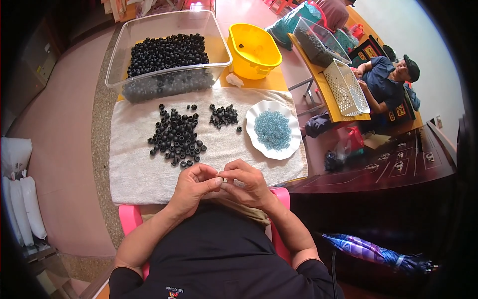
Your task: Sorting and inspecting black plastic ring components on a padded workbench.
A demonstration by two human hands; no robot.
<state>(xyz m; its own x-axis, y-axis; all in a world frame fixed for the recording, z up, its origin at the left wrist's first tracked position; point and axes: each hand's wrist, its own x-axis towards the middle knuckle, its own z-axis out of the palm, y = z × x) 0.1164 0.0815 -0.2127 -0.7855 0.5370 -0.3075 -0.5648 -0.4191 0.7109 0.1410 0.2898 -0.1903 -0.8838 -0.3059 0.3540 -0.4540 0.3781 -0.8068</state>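
My left hand (197,185) and my right hand (247,183) meet at the table's near edge, both closed in a pinch. Between their fingertips is a small dark piece that looks like a black bead (221,179), mostly covered by the fingers. Just beyond my left hand, a loose pile of round black beads with holes (177,134) lies on a whitish towel (132,177). To its right sits a smaller heap of little black beads (224,115). Small translucent blue pieces (273,129) fill a white scalloped plate (279,154) at the towel's right.
A clear plastic bin (219,57) full of black beads stands at the back, beside a yellow basin (255,69) with one dark bead inside. A crumpled white scrap (234,79) lies before the basin. At right, a person (386,79) sits by a white perforated basket (343,89).
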